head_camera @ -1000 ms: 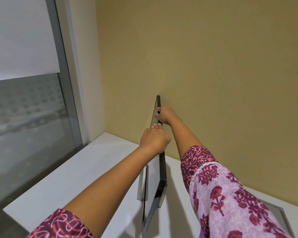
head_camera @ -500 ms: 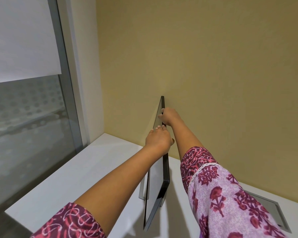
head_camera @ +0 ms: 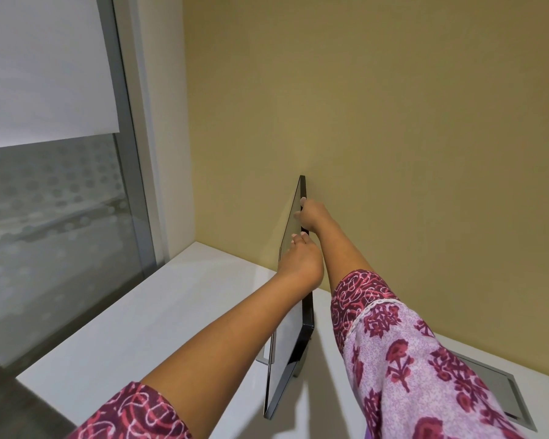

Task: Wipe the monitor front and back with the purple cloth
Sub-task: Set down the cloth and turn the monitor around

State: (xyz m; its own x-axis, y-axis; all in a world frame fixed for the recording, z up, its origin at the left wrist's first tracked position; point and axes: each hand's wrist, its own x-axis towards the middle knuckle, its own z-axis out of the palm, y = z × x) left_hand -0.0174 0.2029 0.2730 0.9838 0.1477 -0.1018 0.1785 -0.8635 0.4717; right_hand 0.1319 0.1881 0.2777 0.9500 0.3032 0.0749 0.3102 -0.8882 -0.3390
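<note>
monitor [head_camera: 284, 369]: thin, stiff, likely fragile; left hand [head_camera: 300, 263] and right hand [head_camera: 311, 214] both clamp its top edge, the safest hold.

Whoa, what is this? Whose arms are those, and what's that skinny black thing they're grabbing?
There is no robot here, just a person. The one picture comes from a camera worn on the person's head, so you see their own arms reaching forward. The skinny black thing is a monitor, seen almost edge-on, with its glass facing left. It stands on a white desk by a yellow wall. The left hand and the right hand both curl their fingers over the monitor's edge, the right one farther away. A window with a white blind is on the left, and a grey panel sits in the desk on the right. The job is wiping with a purple cloth, but no cloth shows in either hand.
</note>
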